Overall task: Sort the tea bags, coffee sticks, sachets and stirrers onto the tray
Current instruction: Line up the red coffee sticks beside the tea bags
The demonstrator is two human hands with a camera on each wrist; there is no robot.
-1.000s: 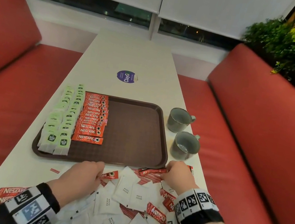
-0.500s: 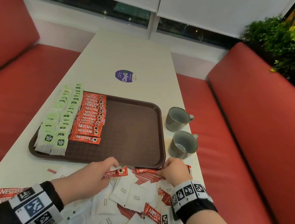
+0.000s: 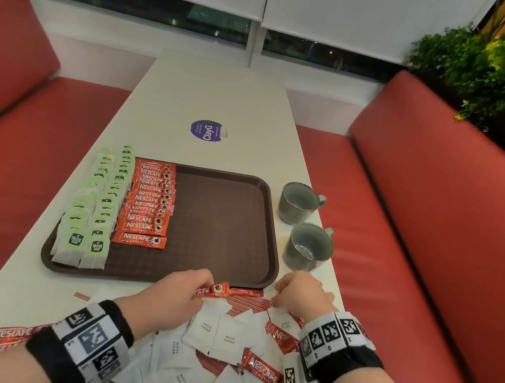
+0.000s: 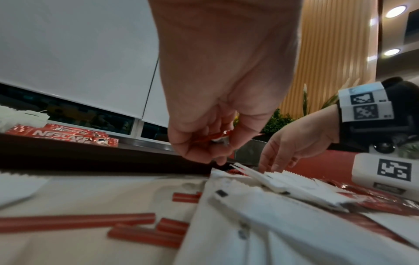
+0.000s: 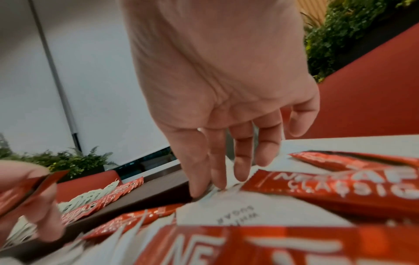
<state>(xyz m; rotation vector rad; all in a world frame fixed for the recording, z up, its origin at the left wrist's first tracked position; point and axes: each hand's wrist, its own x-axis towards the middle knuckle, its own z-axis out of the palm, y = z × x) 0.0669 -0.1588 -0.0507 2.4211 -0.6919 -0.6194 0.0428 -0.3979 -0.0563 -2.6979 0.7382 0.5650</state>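
Note:
The brown tray (image 3: 225, 220) holds rows of green tea bags (image 3: 95, 214) at its left and red coffee sticks (image 3: 149, 207) beside them. Its right half is bare. A pile of white sugar sachets (image 3: 228, 339), coffee sticks and red stirrers (image 4: 79, 220) lies on the table before the tray. My left hand (image 3: 198, 290) pinches one red coffee stick (image 3: 215, 288) just above the pile at the tray's near edge. My right hand (image 3: 276, 297) reaches down with straight fingers (image 5: 217, 179) touching a white sachet (image 5: 249, 211) near the tray's right corner.
Two grey cups (image 3: 298, 202) (image 3: 310, 247) stand right of the tray. More loose coffee sticks (image 3: 5, 340) lie by my left wrist. A purple sticker (image 3: 207, 130) is on the table beyond the tray. Red benches (image 3: 435, 257) flank the table.
My left hand has lifted the coffee stick and moved forward to the tray's near edge. My right hand has stayed by the tray's right corner, over the pile.

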